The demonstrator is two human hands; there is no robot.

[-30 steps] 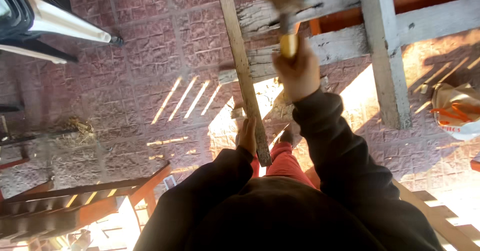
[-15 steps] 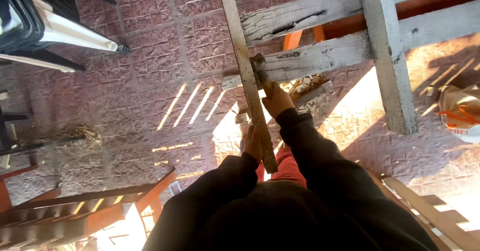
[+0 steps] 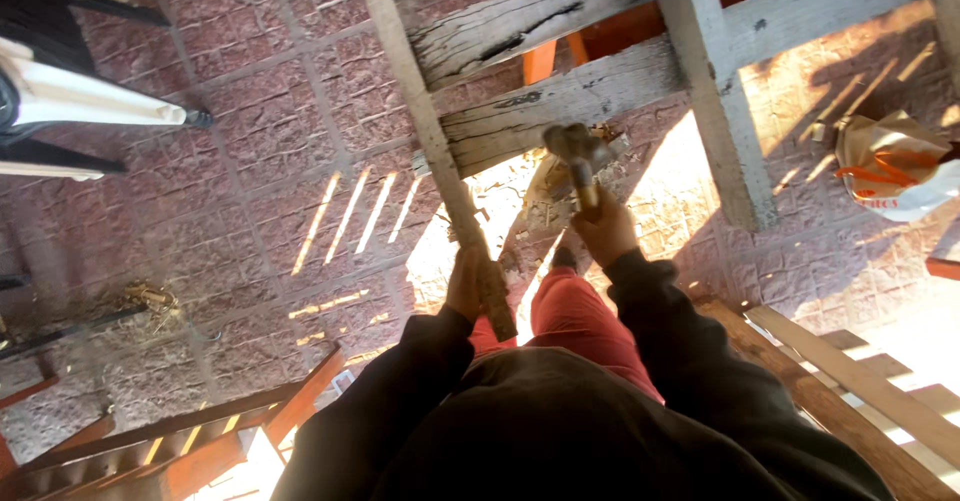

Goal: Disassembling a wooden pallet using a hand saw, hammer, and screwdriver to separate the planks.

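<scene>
Above the red patterned paving [image 3: 250, 151], a weathered grey wooden pallet frame [image 3: 560, 101] is being worked on. The long narrow wooden slat [image 3: 440, 171] is gripped near its lower end by the left hand [image 3: 468, 283], fingers closed round it. The right hand [image 3: 605, 231] is closed round the handle of a metal-headed hammer [image 3: 572, 151], raised just right of the slat. The slat looks only partly freed — its far end is crossing the frame's boards, so prising seems left.
</scene>
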